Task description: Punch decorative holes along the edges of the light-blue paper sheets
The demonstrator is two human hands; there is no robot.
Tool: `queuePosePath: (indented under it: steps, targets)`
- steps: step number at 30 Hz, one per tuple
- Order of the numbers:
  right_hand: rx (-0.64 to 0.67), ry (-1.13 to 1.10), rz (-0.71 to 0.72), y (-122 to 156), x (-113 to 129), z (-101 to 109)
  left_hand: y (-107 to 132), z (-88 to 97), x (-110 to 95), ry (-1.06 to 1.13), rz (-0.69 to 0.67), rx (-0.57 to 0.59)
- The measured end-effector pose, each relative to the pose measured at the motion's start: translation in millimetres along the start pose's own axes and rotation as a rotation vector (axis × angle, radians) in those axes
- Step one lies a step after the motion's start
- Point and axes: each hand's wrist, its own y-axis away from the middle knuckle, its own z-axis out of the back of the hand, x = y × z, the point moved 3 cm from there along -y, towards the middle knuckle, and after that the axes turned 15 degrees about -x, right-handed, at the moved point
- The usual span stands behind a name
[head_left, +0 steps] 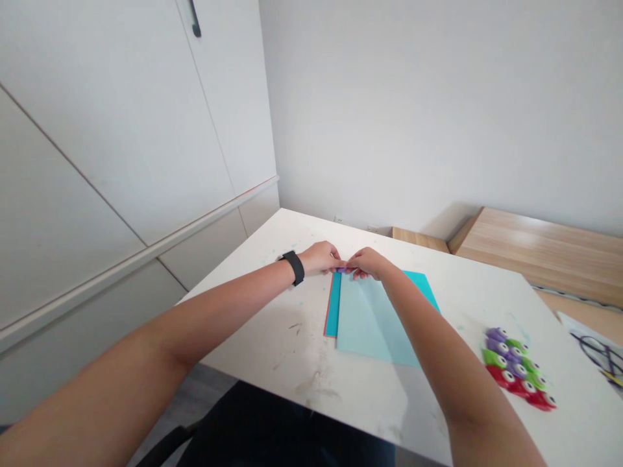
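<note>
My left hand [321, 257], with a black band on its wrist, is closed in a pinch at the far left corner of a pale blue sheet [374, 324]. Between the fingertips shows a small purple piece [342, 269], mostly covered, so its kind cannot be made out. My right hand [368, 262] pinches the same piece from the other side. Under the pale sheet lies a brighter turquoise sheet [333, 314], which shows along the left side and the far right. A thin orange-red edge peeks out at its lower left.
A cluster of purple, green and red pieces with round white eyes [518, 370] lies on the white table [272, 337] to the right. Beyond the table's right edge are wooden furniture [549, 250] and dark looped cords [596, 353]. White cabinets [121, 130] line the left.
</note>
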Motion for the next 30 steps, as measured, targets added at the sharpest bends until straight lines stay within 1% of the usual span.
queuePosePath:
  steps: [3,7,11,17,25,27,30]
  targets:
    - [0.012,0.005,-0.031,0.0,2.2,0.4,-4.6,1.8,-6.1,0.0,0.064,0.068]
    - [0.016,0.002,-0.067,0.3,2.9,0.9,-6.5,1.3,-9.6,0.035,0.133,0.127]
    - [0.008,0.0,-0.084,1.6,4.2,0.7,-5.0,0.4,-12.4,0.104,0.171,0.144]
    - [-0.009,-0.007,-0.081,4.2,4.4,-1.0,-0.4,0.2,-14.4,0.167,0.264,0.17]
    - [-0.019,0.057,-0.084,5.1,0.9,0.2,-2.1,-0.2,-10.2,0.198,0.345,0.21]
    - [-0.03,0.093,-0.075,3.7,-0.5,0.8,-6.5,-1.2,-7.0,0.188,0.374,0.239]
    - [-0.061,0.152,-0.048,-0.1,-2.3,1.0,-16.2,-3.6,-1.7,0.14,0.433,0.315]
